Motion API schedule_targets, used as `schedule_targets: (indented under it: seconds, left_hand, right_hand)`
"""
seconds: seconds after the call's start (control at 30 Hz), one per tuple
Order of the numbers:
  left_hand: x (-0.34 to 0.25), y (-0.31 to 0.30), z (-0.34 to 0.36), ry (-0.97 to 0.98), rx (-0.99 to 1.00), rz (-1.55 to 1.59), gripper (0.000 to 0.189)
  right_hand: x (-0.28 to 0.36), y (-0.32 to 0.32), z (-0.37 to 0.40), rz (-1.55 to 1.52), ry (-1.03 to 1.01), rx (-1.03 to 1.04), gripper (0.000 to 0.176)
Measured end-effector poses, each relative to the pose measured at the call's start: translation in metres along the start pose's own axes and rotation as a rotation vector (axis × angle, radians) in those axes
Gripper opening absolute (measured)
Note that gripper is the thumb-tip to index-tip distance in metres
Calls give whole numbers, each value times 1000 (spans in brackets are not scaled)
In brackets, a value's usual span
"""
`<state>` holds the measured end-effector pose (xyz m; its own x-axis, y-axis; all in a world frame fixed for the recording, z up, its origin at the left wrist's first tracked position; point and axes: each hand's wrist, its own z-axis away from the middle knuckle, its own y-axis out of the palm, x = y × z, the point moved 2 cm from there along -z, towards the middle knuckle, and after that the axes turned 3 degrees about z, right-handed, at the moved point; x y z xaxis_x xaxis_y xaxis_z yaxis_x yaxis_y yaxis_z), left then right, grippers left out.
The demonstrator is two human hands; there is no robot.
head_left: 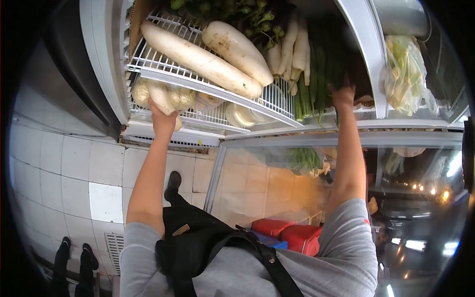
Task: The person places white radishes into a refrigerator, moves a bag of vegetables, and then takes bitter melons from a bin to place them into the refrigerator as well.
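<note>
Two large white radishes [200,57] lie on the white wire shelf [166,74] of an open fridge. On the level below, my left hand [163,118] is wrapped round a smaller white radish [159,94], with pale rounded vegetables [180,98] beside it. My right hand [342,94] reaches in at the right end of the upper shelf, by the long green stalks [319,74]; its fingers are partly hidden in shadow, and whether they hold anything cannot be made out. Slim white roots [295,47] lie left of those stalks.
The glass door [217,171] stands open below the shelves. A plastic bag of vegetables [404,74] is at the upper right. Red containers [299,237] show near my right elbow. Another person's legs [62,262] are at the lower left. Leafy greens [247,17] lie behind the radishes.
</note>
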<state>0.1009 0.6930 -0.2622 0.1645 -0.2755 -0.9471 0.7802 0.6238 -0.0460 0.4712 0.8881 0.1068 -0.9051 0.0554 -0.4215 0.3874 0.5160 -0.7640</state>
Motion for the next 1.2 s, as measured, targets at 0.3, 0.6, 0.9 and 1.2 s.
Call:
schedule_targets:
  seconds: [0.3, 0.6, 0.9, 1.2]
  left_hand:
    - [-19, -15, 12, -6, -172, -248, 103]
    - [-17, -11, 6, 27, -189, -273, 101]
    - [-12, -7, -2, 51, -164, -267, 96]
    - [-13, -6, -3, 24, -163, -294, 96]
  right_hand:
    - [28, -19, 0, 285, -18, 14, 75]
    - [43, -16, 5, -40, -31, 15, 75]
    - [82, -17, 54, -369, 74, 32, 67]
    - [32, -21, 66, -293, 88, -14, 62]
